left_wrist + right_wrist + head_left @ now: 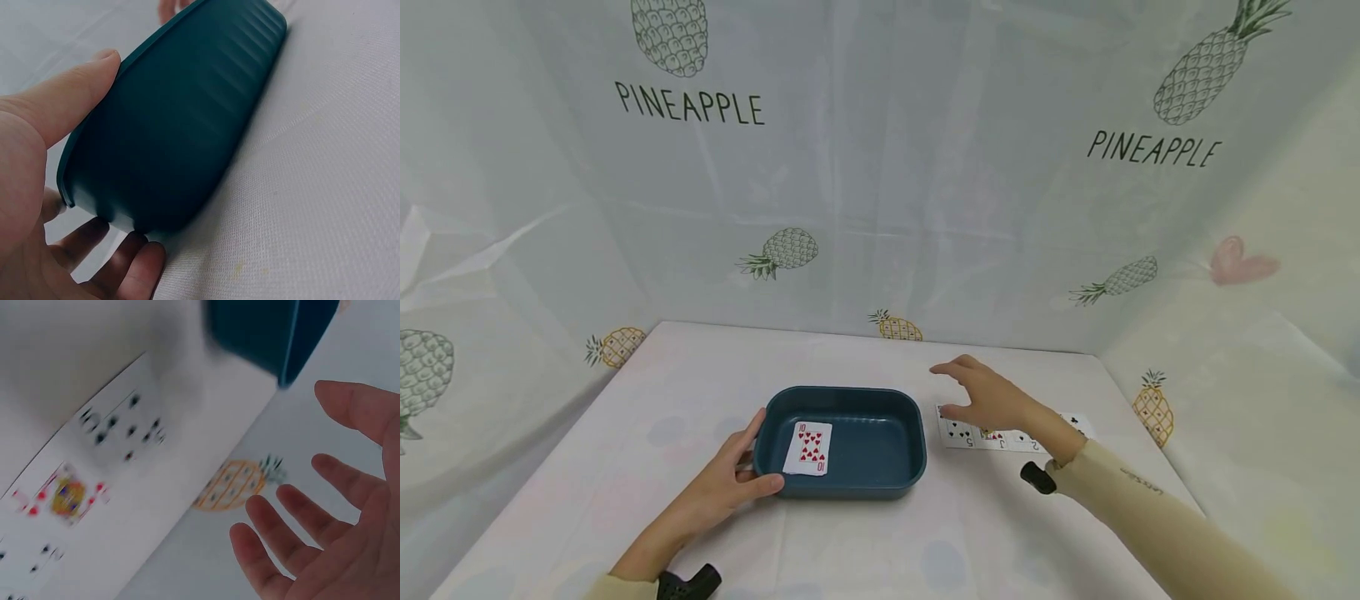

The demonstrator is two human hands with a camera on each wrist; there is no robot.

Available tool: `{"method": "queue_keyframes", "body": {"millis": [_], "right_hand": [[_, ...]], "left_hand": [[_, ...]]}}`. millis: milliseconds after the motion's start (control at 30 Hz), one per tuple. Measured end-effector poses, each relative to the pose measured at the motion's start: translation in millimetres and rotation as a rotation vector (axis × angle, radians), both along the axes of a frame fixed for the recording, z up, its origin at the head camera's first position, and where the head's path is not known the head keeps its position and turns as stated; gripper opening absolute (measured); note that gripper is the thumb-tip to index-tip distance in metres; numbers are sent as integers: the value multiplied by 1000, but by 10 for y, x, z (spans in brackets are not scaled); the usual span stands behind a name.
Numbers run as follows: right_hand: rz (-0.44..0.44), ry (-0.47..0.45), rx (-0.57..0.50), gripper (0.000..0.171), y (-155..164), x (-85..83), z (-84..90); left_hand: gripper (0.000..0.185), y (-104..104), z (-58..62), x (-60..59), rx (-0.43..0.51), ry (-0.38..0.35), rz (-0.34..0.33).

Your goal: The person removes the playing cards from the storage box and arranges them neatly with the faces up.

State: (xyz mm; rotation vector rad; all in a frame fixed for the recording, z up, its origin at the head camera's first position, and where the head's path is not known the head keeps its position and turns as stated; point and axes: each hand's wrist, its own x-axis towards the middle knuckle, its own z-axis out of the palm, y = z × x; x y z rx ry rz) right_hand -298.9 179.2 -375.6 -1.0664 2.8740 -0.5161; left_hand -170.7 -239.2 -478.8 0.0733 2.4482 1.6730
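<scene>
A dark blue tray (872,446) with rounded corners stands on the table. My left hand (730,475) holds its left end; in the left wrist view the thumb lies along the rim of the tray (175,112) and the fingers bend against the end wall. Inside, at the left, a ten of hearts (808,450) lies face up. To the tray's right, my right hand (992,400) hovers with spread fingers and nothing in them. Beneath it runs a face-up row of playing cards: a black five (958,433), a red jack (67,494), a black two and more, partly hidden by the forearm.
A white cloth covers the table (850,550). Behind it hangs a pale curtain (880,167) printed with pineapples, and similar sheets close off both sides. Each wrist wears a black strap-mounted device, such as the right one (1037,478).
</scene>
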Motion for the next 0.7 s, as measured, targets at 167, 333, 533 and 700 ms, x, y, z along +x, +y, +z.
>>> {"method": "queue_keyframes", "body": {"millis": [167,333,533,700], "right_hand": [[42,-19,-19,64,-391,56,8],[91,-29,-45,64,-786,121,-54],[147,-62,-78,62,-1187,224,-170],[146,-100,-66,63,-1423,315,-307]], "left_hand": [[109,-8,-16,-8,8,2,1],[109,-16,-20,-7,32,0,-12],[109,-7,-15,-4,36,-2,-12],[107,-11,-9,-18,45,-4,-17]]}}
